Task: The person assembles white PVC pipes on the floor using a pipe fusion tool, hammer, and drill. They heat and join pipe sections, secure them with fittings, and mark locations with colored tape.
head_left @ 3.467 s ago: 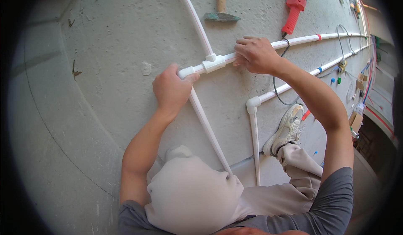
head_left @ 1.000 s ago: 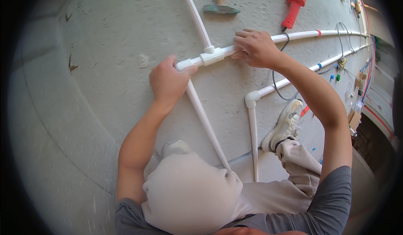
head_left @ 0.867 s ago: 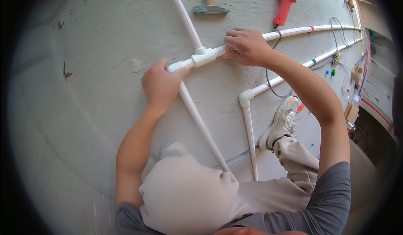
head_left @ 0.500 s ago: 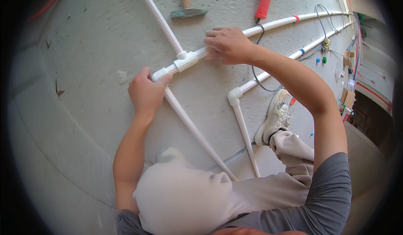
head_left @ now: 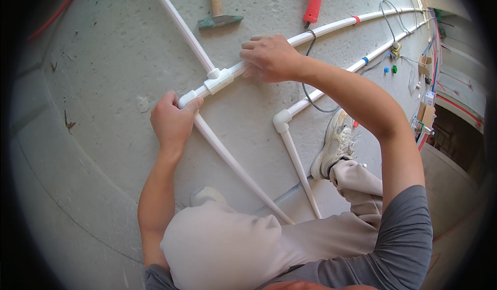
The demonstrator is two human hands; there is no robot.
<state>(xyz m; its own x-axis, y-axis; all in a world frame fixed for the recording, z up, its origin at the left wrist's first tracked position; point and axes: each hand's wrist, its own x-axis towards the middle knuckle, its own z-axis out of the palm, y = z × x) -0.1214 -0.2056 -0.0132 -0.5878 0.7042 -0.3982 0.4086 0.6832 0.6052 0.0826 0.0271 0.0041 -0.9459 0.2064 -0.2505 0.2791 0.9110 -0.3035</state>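
Observation:
My left hand (head_left: 172,120) is closed around a white elbow fitting (head_left: 187,99), its thumb lying across the joint. From that elbow a white pipe (head_left: 235,164) slants down toward my legs. A short link joins the elbow to a white tee fitting (head_left: 219,81), and another pipe with a red stripe (head_left: 181,26) rises from the tee. To the right of the tee, my right hand (head_left: 270,58) curls its fingers over the long white pipe (head_left: 331,27); its fingertips are partly hidden and slightly blurred.
Beyond the pipes lie a wooden-handled hammer (head_left: 220,20) and a red-handled tool (head_left: 313,5). A grey cable (head_left: 305,77) crosses the pipes. Nearer me, a second pipe (head_left: 323,94) ends in an elbow (head_left: 282,119) beside my shoe (head_left: 336,144). Small boxes (head_left: 427,115) stand right.
The whole view has shifted a little, so things appear slightly farther left. Both hands keep to the same places on the elbow and the pipe.

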